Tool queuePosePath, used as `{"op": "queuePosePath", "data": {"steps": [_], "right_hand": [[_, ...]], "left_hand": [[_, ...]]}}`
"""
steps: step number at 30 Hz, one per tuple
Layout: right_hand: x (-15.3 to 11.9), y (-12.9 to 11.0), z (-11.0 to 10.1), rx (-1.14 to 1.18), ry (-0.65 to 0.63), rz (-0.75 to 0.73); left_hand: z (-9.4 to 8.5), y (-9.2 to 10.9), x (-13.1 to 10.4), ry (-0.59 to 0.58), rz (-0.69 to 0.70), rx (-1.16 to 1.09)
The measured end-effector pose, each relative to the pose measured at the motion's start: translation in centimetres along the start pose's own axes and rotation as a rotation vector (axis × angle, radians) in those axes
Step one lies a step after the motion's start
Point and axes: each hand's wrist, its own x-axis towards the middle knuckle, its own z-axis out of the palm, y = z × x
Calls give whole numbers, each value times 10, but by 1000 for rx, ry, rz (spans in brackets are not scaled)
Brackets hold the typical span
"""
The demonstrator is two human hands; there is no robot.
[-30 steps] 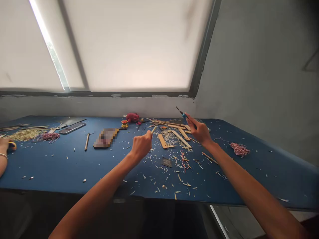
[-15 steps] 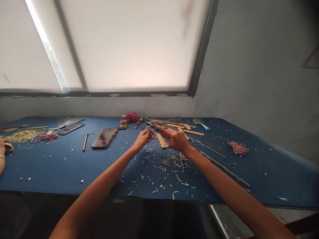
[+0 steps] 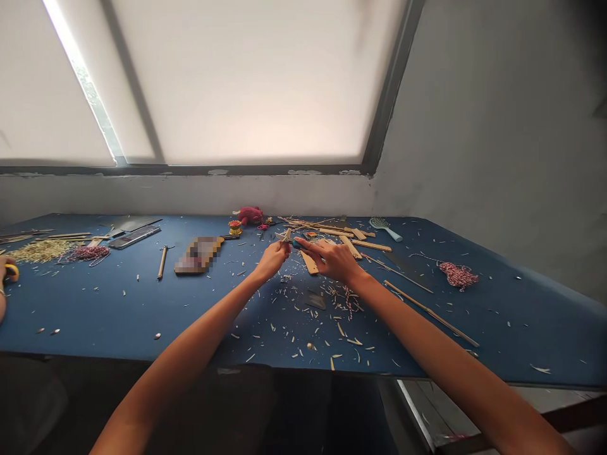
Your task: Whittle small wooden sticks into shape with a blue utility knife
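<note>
My left hand (image 3: 275, 260) is closed around a short, light strip of bamboo or wood (image 3: 287, 234), whose end sticks up past the fingers. In my right hand (image 3: 336, 260) is a knife with a teal handle (image 3: 297, 244); the index finger stretches along it. The knife's front end meets the strip or lies very near it; the blade itself is too small to make out. Under my hands, a flat wooden piece with a hole (image 3: 310, 262) lies on the blue table (image 3: 190, 316) among pale shavings.
Wooden strips (image 3: 372, 245), a long thin stick (image 3: 431, 313), a hairbrush (image 3: 386, 229) and red-white cord (image 3: 458, 275) lie right. On the left are a phone (image 3: 196, 255), a small hammer-like tool (image 3: 162, 262), a shavings pile (image 3: 42, 250) and another person's hand (image 3: 6, 268) holding something yellow.
My left hand has turned, so the strip points more upright, and its fingers look more tightly closed. The right hand keeps hold of the knife. The whole view has tilted slightly.
</note>
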Motion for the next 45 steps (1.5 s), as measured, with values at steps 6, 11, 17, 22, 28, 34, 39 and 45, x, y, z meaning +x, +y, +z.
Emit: {"op": "queuePosePath", "data": {"steps": [6,11,17,22,28,34,39,45], "right_hand": [[5,12,7,-9,-11,1],[5,6,12,1,-30,14],[24,25,7,15,-178,251],[19,94,-13,-25,-160,600],[-10,89,-27,39,-20,489],[-10,17,-29,120,70,121],[-15,-14,-18,103,-6,6],[-15,-14,-11,245,41,9]], "left_hand": [[2,-4,4,-6,23,122],[1,-6,7,11,1,218],[3,2,-10,-22,5,292],[13,7,-30,-125,84,307],[18,2,-19,-50,100,277],[14,-5,-20,-9,88,391],[1,-1,-22,30,72,596],[-8,14,-30,85,68,836]]}}
